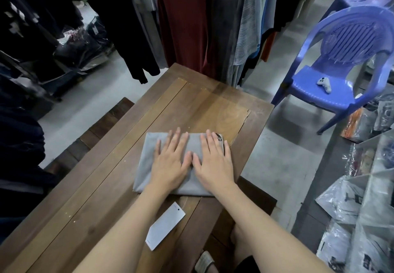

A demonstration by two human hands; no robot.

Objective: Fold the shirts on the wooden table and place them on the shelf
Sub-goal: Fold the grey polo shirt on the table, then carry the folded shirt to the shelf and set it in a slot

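A grey shirt lies folded into a compact rectangle on the wooden table, near its right edge. My left hand presses flat on the middle of the shirt with straight, spread fingers. My right hand presses flat on the shirt's right half, thumb beside the left thumb. A bit of black-and-white print shows at the shirt's far right corner. A white paper tag lies on the table just in front of the shirt, between my forearms.
Hanging clothes crowd the far side of the table. A blue plastic chair with a small white controller stands at the right. White shelving with bagged clothes fills the right edge. Dark bagged stock sits at the left.
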